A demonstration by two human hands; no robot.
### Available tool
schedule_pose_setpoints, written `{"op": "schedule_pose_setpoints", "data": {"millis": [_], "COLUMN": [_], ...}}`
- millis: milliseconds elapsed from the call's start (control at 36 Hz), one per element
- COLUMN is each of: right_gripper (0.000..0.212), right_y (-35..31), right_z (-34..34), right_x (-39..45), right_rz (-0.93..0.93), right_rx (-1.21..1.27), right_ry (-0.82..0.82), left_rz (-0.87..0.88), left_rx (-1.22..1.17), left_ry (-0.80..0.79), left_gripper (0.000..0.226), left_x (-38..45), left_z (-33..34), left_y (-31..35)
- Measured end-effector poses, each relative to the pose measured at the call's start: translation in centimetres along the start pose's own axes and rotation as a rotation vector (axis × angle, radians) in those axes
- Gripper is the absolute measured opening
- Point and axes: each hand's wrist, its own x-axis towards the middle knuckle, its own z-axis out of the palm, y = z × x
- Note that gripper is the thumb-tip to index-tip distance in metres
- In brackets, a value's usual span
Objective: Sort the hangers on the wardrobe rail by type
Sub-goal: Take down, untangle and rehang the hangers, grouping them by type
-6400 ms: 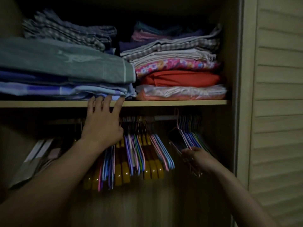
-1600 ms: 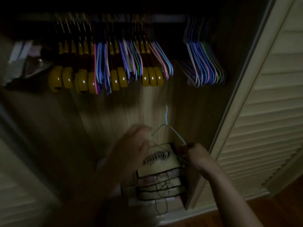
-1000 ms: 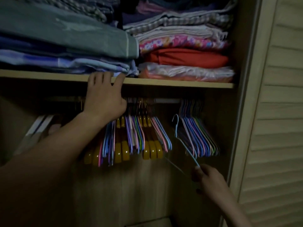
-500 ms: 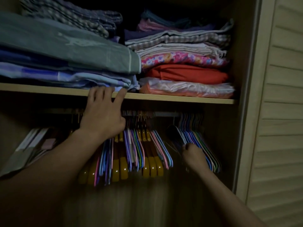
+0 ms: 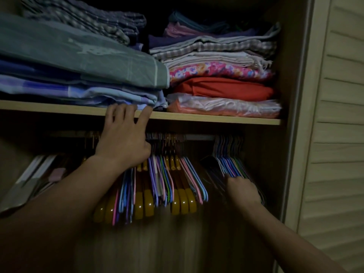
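1. Hangers of the thin wire kind (image 5: 229, 164) hang as one bunch at the right end of the rail (image 5: 199, 137). Half a second ago the right hand (image 5: 243, 189) was at the left edge of that bunch; it now sits lower and further right, against the bunch's lower ends.
2. A second ago that hand held a pale blue wire hanger below the rail. No loose hanger shows now, so I judge it has joined the sorted group.
3. Whether the right hand's fingers clamp a hanger or only press the bunch I cannot tell: the wardrobe is dark and the fingers are hidden.
4. The left hand (image 5: 124, 140), in the middle of the frame, has not moved. Its straight fingers rest on the shelf edge (image 5: 216, 119), the thumb down by the rail, gripping nothing.
5. Just below and right of the left hand hangs the mixed cluster (image 5: 157, 186), yellow wooden hangers among coloured wire ones. It looks unchanged, so much sorting remains.
6. A gap of bare rail separates the cluster from the bunch.
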Motion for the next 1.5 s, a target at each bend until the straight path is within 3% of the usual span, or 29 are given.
{"op": "schedule_pose_setpoints", "data": {"millis": [167, 278, 361, 472, 528, 750, 889, 1056, 1111, 1194, 1333, 1500], "right_gripper": [0.03, 0.049, 0.025, 0.038, 0.041, 0.035, 0.028, 0.017, 0.012, 0.012, 0.035, 0.043], "right_y": [0.7, -0.1, -1.7, -4.0, -4.3, -4.3, -4.2, -3.2, -3.3, -4.3, -5.4, -4.4], "right_z": [-0.2, -0.1, -0.6, -1.5, -1.3, -0.1, -0.4, -3.7, -5.2, -6.2, -4.4, -1.4], "right_x": [-0.1, -0.3, -0.4, -0.3, -0.1, 0.6, 0.0, 1.2, 2.7, 5.0, 6.6, 2.5], "right_rz": [0.023, -0.003, -0.038, 0.057, 0.092, 0.176, 0.133, 0.083, 0.092, 0.075, 0.044, 0.077], "right_rx": [0.012, -0.002, 0.364, 0.948, 1.028, 1.16, 1.058, 0.718, 0.638, 0.586, 0.486, 0.585], "right_ry": [-0.033, 0.046, 0.074, -0.265, -0.316, -0.264, -0.128, 0.426, 0.509, 0.444, 0.154, 0.094], "left_rz": [-0.004, -0.005, -0.006, -0.006, -0.008, -0.002, -0.013, -0.011, -0.003, -0.001, -0.019, 0.0], "left_rx": [-0.017, -0.014, -0.014, -0.014, -0.005, -0.003, -0.019, -0.019, -0.003, 0.052, 0.095, 0.097], "left_ry": [-0.014, -0.022, -0.017, -0.017, -0.03, -0.045, -0.05, -0.039, -0.034, -0.042, -0.059, -0.066], "left_gripper": [0.094, 0.095, 0.094, 0.095, 0.096, 0.098, 0.099, 0.099, 0.099, 0.102, 0.102, 0.102], "left_x": [-0.1, -0.1, -0.1, -0.2, -0.2, -0.2, -0.2, -0.2, -0.2, -0.1, 0.0, -0.4], "left_z": [-0.1, -0.1, 0.0, -0.1, -0.1, -0.5, -0.2, 0.0, 0.1, 0.2, 0.1, -0.1], "left_y": [0.1, 0.1, 0.2, 0.3, 0.2, 0.1, 0.2, 0.2, 0.2, 0.3, 0.5, 0.5]}}
